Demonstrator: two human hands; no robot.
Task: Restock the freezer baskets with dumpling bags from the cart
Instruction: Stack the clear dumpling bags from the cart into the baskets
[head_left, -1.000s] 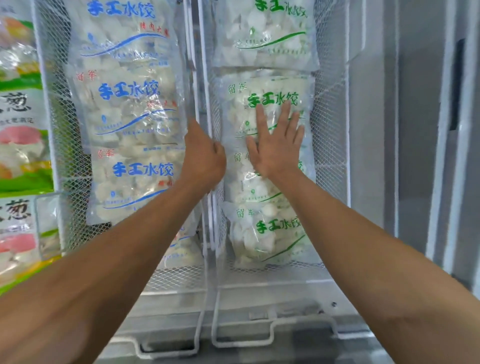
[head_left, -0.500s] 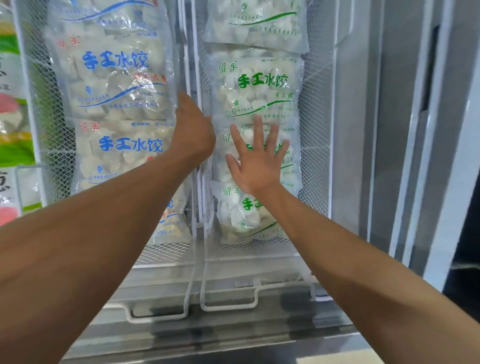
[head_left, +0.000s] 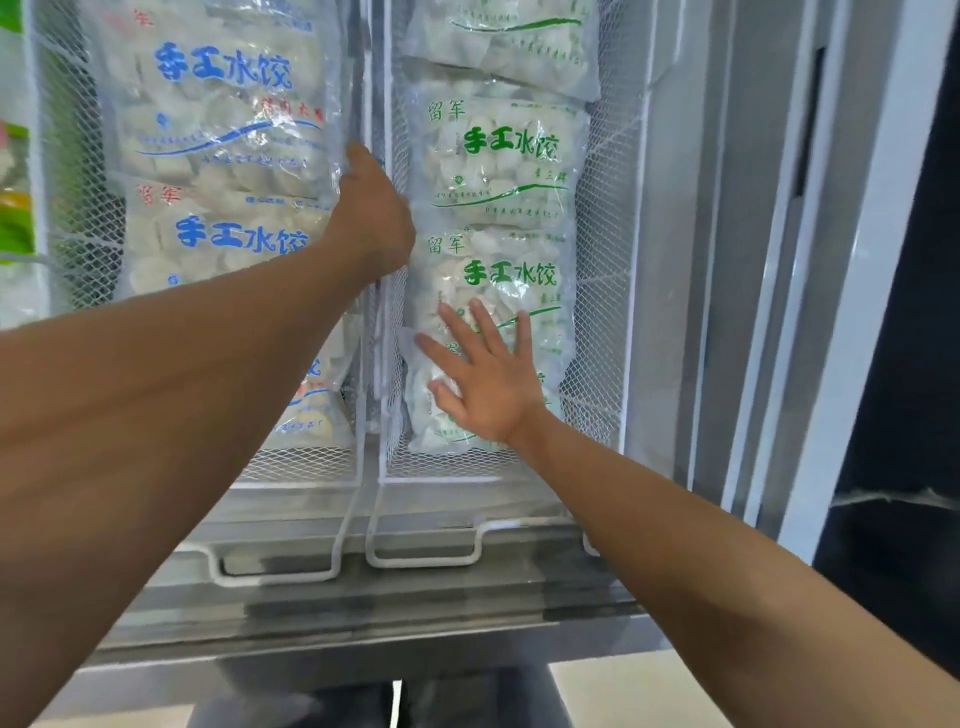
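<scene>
Two white wire freezer baskets stand side by side. The left basket (head_left: 78, 156) holds dumpling bags with blue lettering (head_left: 223, 135). The right basket (head_left: 608, 322) holds overlapping dumpling bags with green lettering (head_left: 498, 156). My right hand (head_left: 488, 379) lies flat with spread fingers on the lowest green-lettered bags, pressing them. My left hand (head_left: 374, 213) reaches to the divide between the baskets, its fingers curled round the wire edge there; the fingertips are hidden behind the hand.
Colourful packets (head_left: 13, 218) fill a compartment at the far left. The freezer's front rim (head_left: 363, 613) runs below the baskets' wire handles (head_left: 421, 556). Sliding door frames (head_left: 769, 260) stand at the right. Pale floor (head_left: 623, 686) shows beneath.
My right hand has slid down the green-lettered stack from the middle bag to the lowest ones. The view has dropped and pulled back. My left hand stays at the divider.
</scene>
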